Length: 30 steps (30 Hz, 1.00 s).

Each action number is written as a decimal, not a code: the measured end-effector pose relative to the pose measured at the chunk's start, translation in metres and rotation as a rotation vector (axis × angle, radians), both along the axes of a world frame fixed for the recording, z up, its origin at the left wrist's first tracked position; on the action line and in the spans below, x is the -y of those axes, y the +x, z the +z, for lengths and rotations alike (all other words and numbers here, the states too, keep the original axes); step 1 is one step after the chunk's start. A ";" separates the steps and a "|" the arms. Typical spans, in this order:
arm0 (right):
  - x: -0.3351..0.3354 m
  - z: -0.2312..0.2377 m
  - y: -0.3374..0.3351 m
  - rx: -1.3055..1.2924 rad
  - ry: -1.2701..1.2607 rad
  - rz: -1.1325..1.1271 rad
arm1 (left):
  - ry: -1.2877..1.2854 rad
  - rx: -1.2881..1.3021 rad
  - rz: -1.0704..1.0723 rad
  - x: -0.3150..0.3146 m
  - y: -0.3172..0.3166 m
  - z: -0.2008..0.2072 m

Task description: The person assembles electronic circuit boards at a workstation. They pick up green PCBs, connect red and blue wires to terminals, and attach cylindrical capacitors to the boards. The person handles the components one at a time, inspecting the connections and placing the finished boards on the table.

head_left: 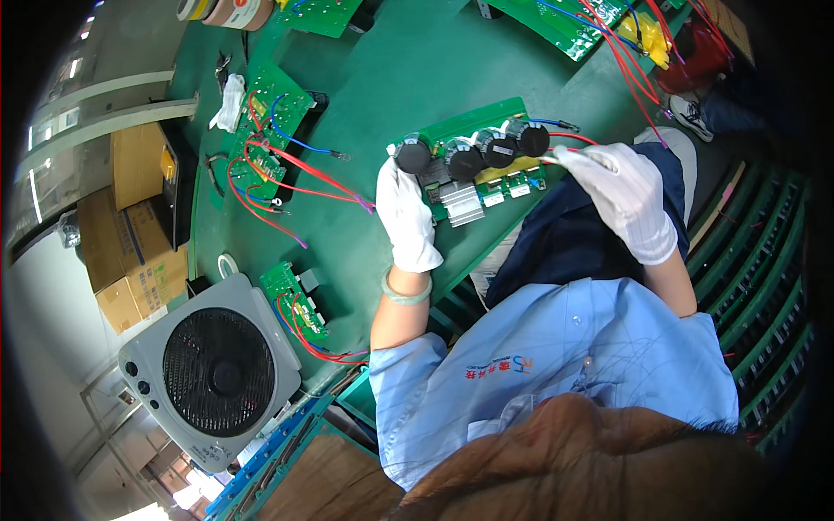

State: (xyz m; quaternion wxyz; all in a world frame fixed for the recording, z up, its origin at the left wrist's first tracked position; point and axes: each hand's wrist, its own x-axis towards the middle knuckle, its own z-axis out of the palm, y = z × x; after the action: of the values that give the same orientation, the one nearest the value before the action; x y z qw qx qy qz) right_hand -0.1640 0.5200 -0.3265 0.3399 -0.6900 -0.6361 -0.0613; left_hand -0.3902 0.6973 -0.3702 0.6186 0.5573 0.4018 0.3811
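A green circuit board (499, 115) stands tilted on the green table in front of me. It carries several round black capacitors (465, 161), a silver finned heat sink (461, 203) and white connectors. My left hand (407, 215), in a white glove, grips the board's left edge beside the leftmost capacitor. Off the board's right end, my gloved right hand (624, 195) is closed, its thumb and fingertips pinched together. A red wire (573, 137) runs from the board to this hand; what the fingertips hold is too small to make out. A blue wire (547, 122) sticks out just above.
More wired circuit boards lie at the left (276, 104), near left (294, 300) and far right (565, 26). A grey fan-like unit (217, 369) with a round black grille stands near left. Cardboard boxes (130, 252) are beyond the table's left edge; a green slatted rack (756, 286) is at right.
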 end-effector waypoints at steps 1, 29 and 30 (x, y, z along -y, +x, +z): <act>0.003 -0.007 0.003 -0.008 0.024 -0.027 | -0.007 0.006 0.001 -0.002 0.000 -0.003; -0.002 -0.025 0.001 -0.283 0.060 -0.060 | 0.062 -0.003 0.000 -0.003 0.000 -0.005; -0.003 -0.024 0.002 -0.283 0.062 -0.058 | 0.069 -0.027 -0.002 -0.003 0.000 -0.004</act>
State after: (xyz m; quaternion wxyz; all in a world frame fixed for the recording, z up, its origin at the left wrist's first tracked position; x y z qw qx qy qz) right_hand -0.1624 0.5226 -0.3509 0.4455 -0.6991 -0.5593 0.0073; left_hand -0.3907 0.6998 -0.3738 0.5938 0.5839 0.3960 0.3868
